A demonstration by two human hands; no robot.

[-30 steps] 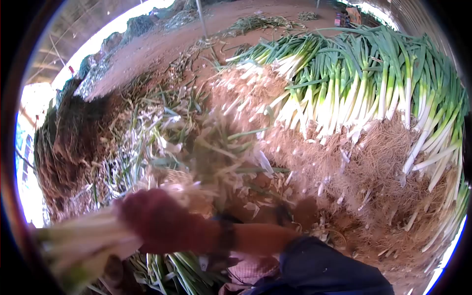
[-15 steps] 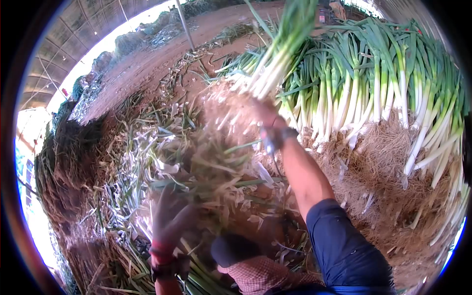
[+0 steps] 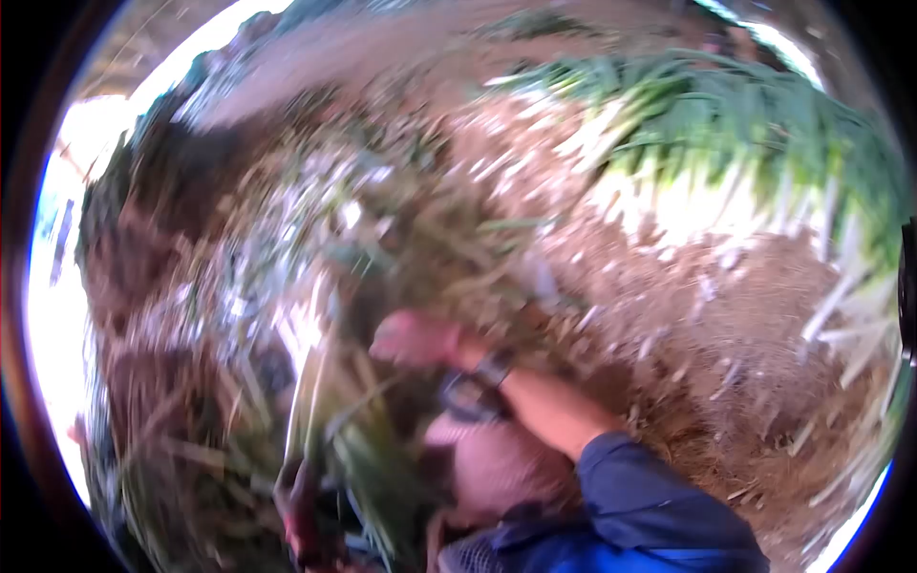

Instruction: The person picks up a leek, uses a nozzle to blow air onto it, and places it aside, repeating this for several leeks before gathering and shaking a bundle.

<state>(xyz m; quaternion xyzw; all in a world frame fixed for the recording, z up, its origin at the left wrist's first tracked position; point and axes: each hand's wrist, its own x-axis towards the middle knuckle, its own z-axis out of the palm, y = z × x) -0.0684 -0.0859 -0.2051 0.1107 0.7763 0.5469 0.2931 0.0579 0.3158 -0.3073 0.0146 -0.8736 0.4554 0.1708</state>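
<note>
My left hand (image 3: 300,497), in a reddish cuff, is low in the view. Its fingers are closed around a few long green onions (image 3: 308,401), whose pale ends point up and away from me. My right hand (image 3: 415,339), with a dark band at the wrist, hovers right of those stalks over the litter. Motion smears its fingers, and I see no onion in it. More green onion leaves (image 3: 377,468) lie between my hands and my knee.
A long row of green onions (image 3: 735,181) lies at the upper right, roots toward me. Peeled leaves and skins (image 3: 334,191) cover the ground at left. Loose soil and roots (image 3: 735,325) spread at right. My checked trouser knee (image 3: 506,468) is below my right arm.
My right hand has left the bunch at the row and come back toward me; that bunch now lies at the row's left end. My left hand has moved lower and now grips stalks.
</note>
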